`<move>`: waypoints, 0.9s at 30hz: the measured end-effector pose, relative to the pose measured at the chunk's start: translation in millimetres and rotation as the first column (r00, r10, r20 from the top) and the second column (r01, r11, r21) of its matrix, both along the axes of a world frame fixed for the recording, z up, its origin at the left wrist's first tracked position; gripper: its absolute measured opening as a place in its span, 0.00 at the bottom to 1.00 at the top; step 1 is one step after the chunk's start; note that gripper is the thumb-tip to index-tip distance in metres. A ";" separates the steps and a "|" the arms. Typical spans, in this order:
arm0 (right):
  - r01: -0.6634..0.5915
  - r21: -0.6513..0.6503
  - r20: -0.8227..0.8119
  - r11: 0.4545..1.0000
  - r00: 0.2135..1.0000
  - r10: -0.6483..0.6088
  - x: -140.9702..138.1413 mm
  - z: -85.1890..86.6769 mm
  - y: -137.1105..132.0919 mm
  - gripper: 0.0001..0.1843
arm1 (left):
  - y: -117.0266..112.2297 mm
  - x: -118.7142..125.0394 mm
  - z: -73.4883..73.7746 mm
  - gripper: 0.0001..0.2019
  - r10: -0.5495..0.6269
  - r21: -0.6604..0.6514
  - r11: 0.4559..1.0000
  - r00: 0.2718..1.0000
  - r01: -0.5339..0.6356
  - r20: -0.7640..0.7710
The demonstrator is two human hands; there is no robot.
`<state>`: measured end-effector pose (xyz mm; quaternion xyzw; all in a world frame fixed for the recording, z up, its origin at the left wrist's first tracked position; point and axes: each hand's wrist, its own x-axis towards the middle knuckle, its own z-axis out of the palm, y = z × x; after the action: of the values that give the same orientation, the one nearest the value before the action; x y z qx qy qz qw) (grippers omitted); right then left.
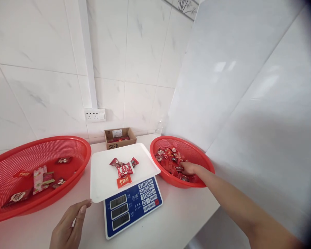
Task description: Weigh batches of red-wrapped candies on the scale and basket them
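Observation:
My right hand [188,168] reaches into the right red basket [207,166], its fingers closed on a red wrapped candy [179,168] among many others; some fingertips are hidden. By the near left corner of the white weighing tray [103,173] is my left hand [69,223], thumb and forefinger drawn together with nothing visible in them. Its fingertip is at or just beside that corner; contact is hard to tell. Several wrapped candies lie on the tray, among them a large red one [125,169] and an orange-red one [124,181]. The tray tops a blue digital scale [133,207].
A left red basket [67,141] holds several scattered packets, including a pink one [40,179]. Behind the tray stands a small cardboard box [120,143] with red packets inside. A clear plastic object [159,127] stands in the corner. Tiled walls bound the white table [150,228].

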<state>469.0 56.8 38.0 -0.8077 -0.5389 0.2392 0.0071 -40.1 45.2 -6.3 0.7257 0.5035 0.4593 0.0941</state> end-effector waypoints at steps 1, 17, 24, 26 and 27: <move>-0.006 0.000 0.001 1.000 1.000 0.006 0.8 0.8 -0.4 0.26 | -0.1 0.1 -0.1 0.18 -0.003 -0.002 1.000 1.000 0.003 -0.001; 0.155 0.310 -0.032 0.938 0.988 -0.153 18.6 14.5 6.6 0.14 | -0.4 1.4 1.8 0.20 -0.021 -0.006 1.000 0.998 0.021 0.061; 0.178 0.499 -0.069 0.848 0.984 -0.166 -16.8 42.0 24.2 0.16 | -2.7 3.9 5.3 0.16 -0.072 0.036 0.997 0.994 0.069 0.083; 0.174 0.576 -0.200 0.799 0.977 -0.068 -46.4 57.0 31.4 0.18 | -4.2 4.8 7.4 0.14 -0.086 0.049 0.995 0.992 0.082 0.090; 0.197 0.589 -0.318 0.783 0.948 0.001 -64.0 64.3 34.1 0.20 | -5.0 5.2 8.3 0.14 -0.090 0.051 0.995 0.992 0.085 0.094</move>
<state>405.0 90.8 102.3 -0.7424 -0.5364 0.1704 0.3635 -34.9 40.2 2.0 0.7262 0.4551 0.5009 0.1210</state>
